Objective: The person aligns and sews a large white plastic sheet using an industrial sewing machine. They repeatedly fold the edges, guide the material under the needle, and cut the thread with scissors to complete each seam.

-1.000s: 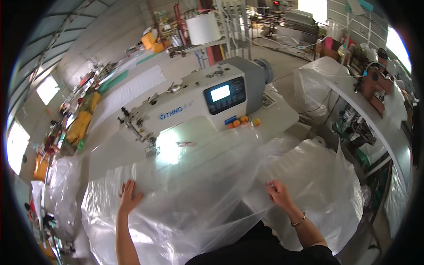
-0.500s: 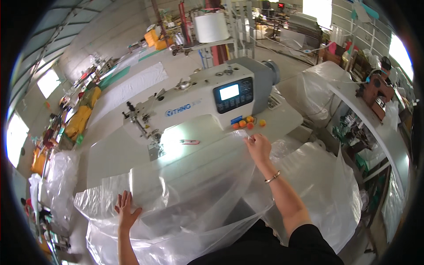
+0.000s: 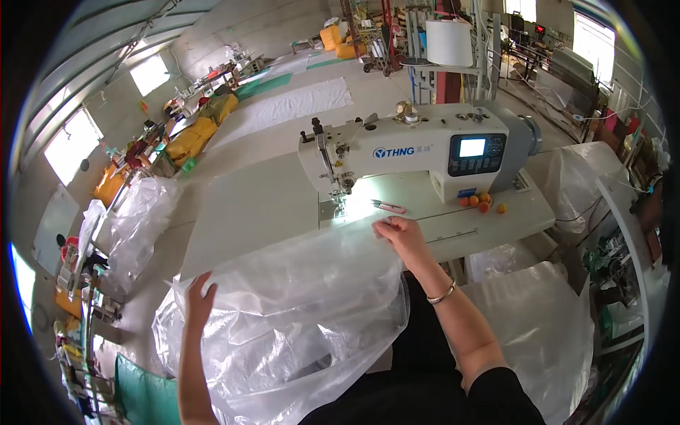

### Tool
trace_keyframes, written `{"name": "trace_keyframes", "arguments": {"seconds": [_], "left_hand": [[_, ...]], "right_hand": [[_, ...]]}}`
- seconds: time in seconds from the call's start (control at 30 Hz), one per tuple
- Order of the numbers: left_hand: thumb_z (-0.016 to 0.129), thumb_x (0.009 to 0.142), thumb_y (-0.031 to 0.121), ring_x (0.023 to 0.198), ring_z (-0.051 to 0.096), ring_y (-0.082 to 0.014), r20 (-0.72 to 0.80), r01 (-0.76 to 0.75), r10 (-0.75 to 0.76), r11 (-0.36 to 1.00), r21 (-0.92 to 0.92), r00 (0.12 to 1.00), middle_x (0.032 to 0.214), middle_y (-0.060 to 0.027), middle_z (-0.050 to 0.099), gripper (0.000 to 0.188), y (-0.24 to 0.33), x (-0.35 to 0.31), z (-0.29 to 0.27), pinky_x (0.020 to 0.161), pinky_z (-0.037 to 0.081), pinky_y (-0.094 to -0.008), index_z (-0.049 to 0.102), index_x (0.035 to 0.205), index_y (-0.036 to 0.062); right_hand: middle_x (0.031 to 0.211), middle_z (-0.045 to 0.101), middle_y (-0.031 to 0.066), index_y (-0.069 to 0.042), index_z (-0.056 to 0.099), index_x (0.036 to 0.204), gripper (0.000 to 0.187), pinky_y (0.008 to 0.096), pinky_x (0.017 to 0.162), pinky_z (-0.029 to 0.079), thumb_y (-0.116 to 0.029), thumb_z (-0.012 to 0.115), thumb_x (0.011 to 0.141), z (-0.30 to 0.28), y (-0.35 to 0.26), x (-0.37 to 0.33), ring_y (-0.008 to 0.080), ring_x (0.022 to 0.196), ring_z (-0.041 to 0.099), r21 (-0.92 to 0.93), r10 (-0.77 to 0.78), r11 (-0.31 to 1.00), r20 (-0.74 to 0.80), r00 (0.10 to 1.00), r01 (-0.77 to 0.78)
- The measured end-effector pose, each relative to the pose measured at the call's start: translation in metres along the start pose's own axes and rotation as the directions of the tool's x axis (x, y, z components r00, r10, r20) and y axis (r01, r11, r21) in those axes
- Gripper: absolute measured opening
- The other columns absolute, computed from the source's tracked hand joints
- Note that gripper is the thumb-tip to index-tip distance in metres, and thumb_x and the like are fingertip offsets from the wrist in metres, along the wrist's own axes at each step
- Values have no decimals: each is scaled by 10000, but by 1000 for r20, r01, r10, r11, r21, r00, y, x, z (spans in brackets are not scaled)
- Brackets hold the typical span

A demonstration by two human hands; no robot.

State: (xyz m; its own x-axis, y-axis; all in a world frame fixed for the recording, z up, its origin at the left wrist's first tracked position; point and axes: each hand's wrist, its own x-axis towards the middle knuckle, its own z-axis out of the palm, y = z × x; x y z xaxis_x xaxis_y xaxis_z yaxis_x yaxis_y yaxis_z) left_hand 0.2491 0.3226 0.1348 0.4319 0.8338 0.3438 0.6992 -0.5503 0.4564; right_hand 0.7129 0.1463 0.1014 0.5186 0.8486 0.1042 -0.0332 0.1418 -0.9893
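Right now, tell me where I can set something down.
Widest free patch: the left part of the sewing table, bordered by the industrial sewing machine on the right and the clear plastic sheet in front. A narrower strip lies right of the right hand, in front of the small orange fruits. Crowded: by the thread snips, with the right hand and sheet close.

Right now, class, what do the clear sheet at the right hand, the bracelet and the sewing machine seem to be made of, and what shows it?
Sheet: probably thin plastic film, glossy; dark shapes show through and creases glint.
Bracelet: likely polished metal; it catches bright highlights.
Sewing machine: perhaps painted metal, smooth, pale and grey; the surface alone cannot settle it.
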Motion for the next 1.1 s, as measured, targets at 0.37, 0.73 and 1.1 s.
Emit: {"name": "trace_keyframes", "arguments": {"seconds": [0.37,0.73,1.1], "left_hand": [[718,822,183,1039,594,-293,46,-626,651,745,-230,758,1110,-115,661,403,299,92,130,943,435,-400,615,1180,30],[682,872,148,683,579,-74,367,-156,414,813,-561,833,721,-27,659,159,308,110,141,673,467,-264,699,884,-9],[638,891,183,649,561,-97,350,-179,437,799,-575,829,680,-54,646,197,304,107,144,627,445,-279,689,892,-8]], "right_hand": [[815,685,36,-2,683,1020,205,221,698,476,-142,544,965,-15,-44,-16,90,757,645,75,-36,997,150,988,25],[856,675,49,-49,620,953,120,249,652,502,-168,621,934,-20,-25,-14,131,768,659,293,36,955,26,999,-42],[871,687,36,-45,645,996,134,224,641,483,-162,624,934,-14,-31,-20,115,785,663,264,45,964,-39,998,-33]]}}
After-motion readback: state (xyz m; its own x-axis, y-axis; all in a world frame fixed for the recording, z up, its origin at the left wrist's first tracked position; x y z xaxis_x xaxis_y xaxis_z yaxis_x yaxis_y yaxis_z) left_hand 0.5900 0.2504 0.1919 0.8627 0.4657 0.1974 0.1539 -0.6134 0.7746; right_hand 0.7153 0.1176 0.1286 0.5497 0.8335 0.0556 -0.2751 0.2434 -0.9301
